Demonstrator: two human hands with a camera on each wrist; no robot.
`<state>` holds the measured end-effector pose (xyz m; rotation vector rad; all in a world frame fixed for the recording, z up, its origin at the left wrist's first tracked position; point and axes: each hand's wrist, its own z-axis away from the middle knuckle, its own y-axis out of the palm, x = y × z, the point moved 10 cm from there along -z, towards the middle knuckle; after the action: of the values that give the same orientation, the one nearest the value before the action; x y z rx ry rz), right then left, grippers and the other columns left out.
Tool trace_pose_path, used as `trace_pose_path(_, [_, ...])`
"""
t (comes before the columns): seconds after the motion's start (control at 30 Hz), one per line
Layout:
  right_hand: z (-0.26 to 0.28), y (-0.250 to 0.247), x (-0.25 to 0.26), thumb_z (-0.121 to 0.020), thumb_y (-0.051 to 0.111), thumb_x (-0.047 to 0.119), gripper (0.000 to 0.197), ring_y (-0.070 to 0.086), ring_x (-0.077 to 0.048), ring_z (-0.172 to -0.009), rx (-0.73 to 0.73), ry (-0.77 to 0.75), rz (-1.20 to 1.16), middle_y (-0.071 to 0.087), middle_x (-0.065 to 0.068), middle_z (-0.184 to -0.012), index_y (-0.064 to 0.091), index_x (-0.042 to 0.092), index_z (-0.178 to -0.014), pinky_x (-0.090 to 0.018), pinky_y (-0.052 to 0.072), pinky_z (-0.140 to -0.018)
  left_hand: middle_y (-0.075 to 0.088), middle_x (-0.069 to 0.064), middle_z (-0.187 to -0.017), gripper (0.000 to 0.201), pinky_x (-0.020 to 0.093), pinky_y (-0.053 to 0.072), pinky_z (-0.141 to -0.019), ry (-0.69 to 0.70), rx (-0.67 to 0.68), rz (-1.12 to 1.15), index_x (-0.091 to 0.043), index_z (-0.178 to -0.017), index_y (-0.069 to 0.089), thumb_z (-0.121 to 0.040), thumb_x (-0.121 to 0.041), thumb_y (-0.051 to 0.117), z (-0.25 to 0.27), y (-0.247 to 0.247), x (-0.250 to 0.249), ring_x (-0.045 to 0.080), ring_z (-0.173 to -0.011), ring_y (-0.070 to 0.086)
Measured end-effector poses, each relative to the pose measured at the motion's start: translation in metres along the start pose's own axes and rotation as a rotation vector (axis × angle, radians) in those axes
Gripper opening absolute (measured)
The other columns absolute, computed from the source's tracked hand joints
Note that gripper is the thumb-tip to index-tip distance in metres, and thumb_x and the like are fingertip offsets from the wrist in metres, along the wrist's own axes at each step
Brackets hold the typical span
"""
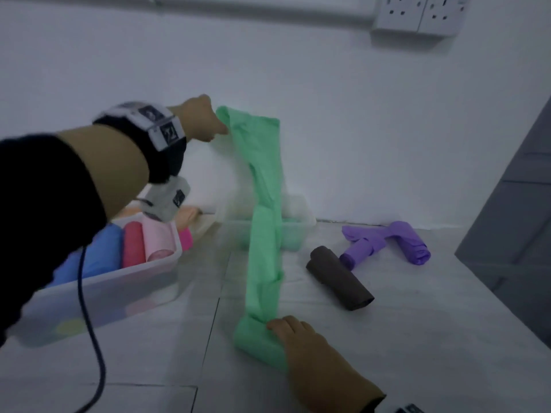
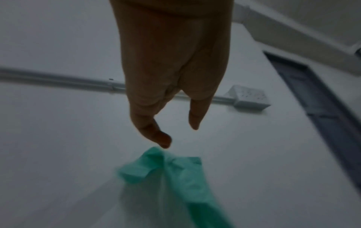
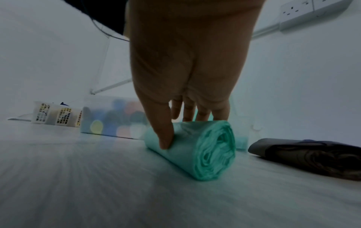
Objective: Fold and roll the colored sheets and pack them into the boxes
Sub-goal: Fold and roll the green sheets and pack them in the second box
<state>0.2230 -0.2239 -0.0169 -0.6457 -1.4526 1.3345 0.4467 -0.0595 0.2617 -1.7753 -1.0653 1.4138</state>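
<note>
Right hand (image 1: 293, 332) at lower centre of head view, thumb and fingers curled round the rolled end of the green sheet (image 1: 264, 222), roll resting on the counter (image 1: 402, 338). Right wrist view shows thumb in front, fingers behind the roll (image 3: 195, 148). The sheet's free length runs up the frame to the left hand (image 1: 201, 119) at upper left of centre, raised off the counter. Head view looks like a pinch on the top corner; left wrist view shows fingers (image 2: 156, 135) extended, just touching the sheet's edge, so I can't tell the grip.

Clear box (image 1: 143, 281) at left holds blue, red, pink rolls. Second clear box (image 1: 298, 225) behind the sheet. Brown roll (image 1: 340, 278) and loose purple sheet (image 1: 387, 242) at right.
</note>
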Motion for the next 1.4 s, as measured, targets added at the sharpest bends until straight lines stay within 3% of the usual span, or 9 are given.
trace_pose_path(0.1, [-0.003,0.003,-0.008,-0.075,0.049,-0.001,0.073,0.036,-0.020,-0.122,0.020,-0.036,-0.033,0.031,0.002,-0.134,0.029,0.025,-0.140,-0.037,0.036,-0.103,0.057,0.015,-0.125,0.044,0.025,0.041,-0.081,0.180,0.005,-0.066,-0.007,-0.128,0.052,-0.090,-0.027,0.061,0.051,0.031,-0.013,0.030,-0.107,0.056])
trace_pose_path(0.2, [-0.002,0.007,-0.010,-0.074,0.050,0.000,0.067,0.035,-0.019,-0.121,0.037,-0.062,-0.032,0.029,0.003,-0.130,0.036,0.024,-0.135,-0.035,0.036,-0.103,0.066,0.000,-0.103,0.021,0.021,0.045,-0.069,0.263,0.436,-0.066,-0.017,-0.111,0.064,-0.091,-0.024,0.059,0.120,0.118,-0.008,0.013,-0.080,0.062])
trace_pose_path(0.33, [0.009,0.011,-0.004,-0.071,0.056,0.013,0.055,0.038,-0.015,-0.114,0.064,-0.098,-0.109,0.033,0.007,-0.122,0.038,0.034,-0.119,-0.032,0.039,-0.094,0.058,0.000,-0.128,0.029,0.023,0.040,-0.088,0.293,0.834,-0.299,-0.021,-0.124,0.060,-0.098,-0.026,0.046,0.199,0.206,0.026,0.018,-0.111,0.058])
trace_pose_path(0.67, [0.035,0.013,0.013,-0.063,0.068,0.039,0.038,0.062,-0.005,-0.082,-0.059,-0.149,0.151,0.054,0.011,-0.101,0.068,0.044,-0.101,-0.010,0.044,-0.066,0.034,0.010,-0.136,0.048,0.044,0.033,-0.104,0.316,0.809,-0.436,-0.026,-0.141,0.036,-0.096,-0.039,0.046,0.238,0.268,0.051,0.034,-0.123,0.038])
trace_pose_path(0.8, [0.053,0.033,0.008,-0.082,0.057,0.030,0.058,0.031,-0.005,-0.128,0.059,-0.137,0.096,0.036,0.010,-0.138,0.038,0.044,-0.136,-0.021,0.023,-0.099,0.037,0.010,-0.130,0.049,0.045,0.033,-0.099,0.201,0.628,-0.418,-0.020,-0.135,0.038,-0.090,-0.034,0.050,0.233,0.269,0.052,0.032,-0.122,0.036])
trace_pose_path(1.07, [0.065,0.033,0.000,-0.093,0.045,0.026,0.059,0.021,-0.004,-0.138,0.079,-0.027,0.095,0.029,0.016,-0.147,0.023,0.049,-0.144,-0.038,-0.005,-0.116,0.054,0.013,-0.121,0.052,0.028,0.045,-0.079,0.006,0.579,-0.067,-0.005,-0.124,0.043,-0.086,-0.034,0.063,0.213,0.277,0.044,0.027,-0.107,0.056])
trace_pose_path(1.17, [0.072,0.016,0.008,-0.069,0.071,0.041,0.057,0.051,0.002,-0.116,-0.074,-0.033,0.125,0.059,0.018,-0.121,0.054,0.053,-0.122,-0.034,0.030,-0.111,0.057,0.016,-0.121,0.035,0.029,0.044,-0.083,0.032,0.554,-0.178,-0.002,-0.115,0.056,-0.091,-0.028,0.054,0.208,0.275,0.035,0.030,-0.109,0.056])
trace_pose_path(1.23, [0.077,0.005,0.008,-0.021,0.080,0.058,0.066,0.063,0.010,-0.074,-0.108,0.066,0.152,0.065,0.029,-0.078,0.065,0.063,-0.086,-0.024,0.055,-0.075,0.058,0.016,-0.120,0.030,0.027,0.043,-0.082,0.051,0.531,-0.192,-0.001,-0.111,0.059,-0.091,-0.021,0.052,0.206,0.272,0.027,0.030,-0.109,0.056])
trace_pose_path(1.4, [0.079,-0.002,0.011,-0.029,0.077,0.060,0.067,0.062,0.012,-0.083,-0.170,0.078,0.137,0.066,0.030,-0.086,0.063,0.063,-0.094,-0.025,0.053,-0.083,0.060,0.019,-0.093,0.029,0.022,0.037,-0.059,0.165,0.596,-0.119,0.005,-0.095,0.061,-0.092,-0.023,0.050,0.210,0.269,-0.023,0.029,-0.090,0.059])
